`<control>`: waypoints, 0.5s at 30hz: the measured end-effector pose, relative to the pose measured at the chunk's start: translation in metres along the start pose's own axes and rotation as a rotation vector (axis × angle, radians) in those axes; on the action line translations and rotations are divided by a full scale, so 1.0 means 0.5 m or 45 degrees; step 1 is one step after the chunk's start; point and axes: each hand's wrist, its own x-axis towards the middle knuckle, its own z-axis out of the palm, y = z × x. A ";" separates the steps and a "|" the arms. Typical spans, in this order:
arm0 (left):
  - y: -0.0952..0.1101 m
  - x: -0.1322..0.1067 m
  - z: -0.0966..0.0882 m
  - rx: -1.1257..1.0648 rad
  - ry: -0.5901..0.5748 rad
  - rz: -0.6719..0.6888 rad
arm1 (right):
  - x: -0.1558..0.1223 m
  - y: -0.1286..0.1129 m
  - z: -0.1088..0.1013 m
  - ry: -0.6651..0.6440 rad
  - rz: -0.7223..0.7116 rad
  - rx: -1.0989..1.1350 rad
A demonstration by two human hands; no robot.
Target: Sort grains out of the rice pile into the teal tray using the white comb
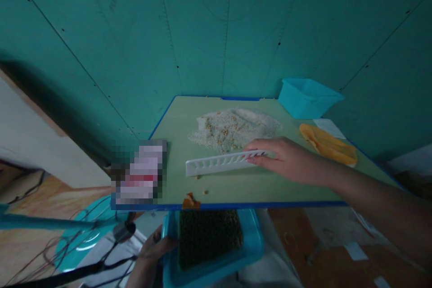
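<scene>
My right hand is closed on one end of a long white plastic strip with a row of slots, held across the green tabletop. Just beyond it lies a heap of white grains like rice, with yellow-orange kernels scattered through its left part. Below the table's front edge, my left hand grips the left rim of a blue plastic tub. Inside the tub is a mass of small dark green grains. A few loose kernels lie near the front edge.
A blue bin stands at the back right, near a folded yellow cloth. A blurred-out flat object lies at the left edge. An orange-brown scrap sits at the front edge. Cables and a dark stand are at lower left.
</scene>
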 end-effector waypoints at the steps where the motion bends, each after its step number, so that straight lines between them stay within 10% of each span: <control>1: 0.001 0.001 -0.001 -0.010 -0.008 -0.001 | -0.006 0.000 -0.002 -0.015 0.017 0.003; 15: -0.014 -0.014 0.018 -0.062 -0.059 0.003 | -0.073 -0.010 0.005 -0.002 -0.049 0.118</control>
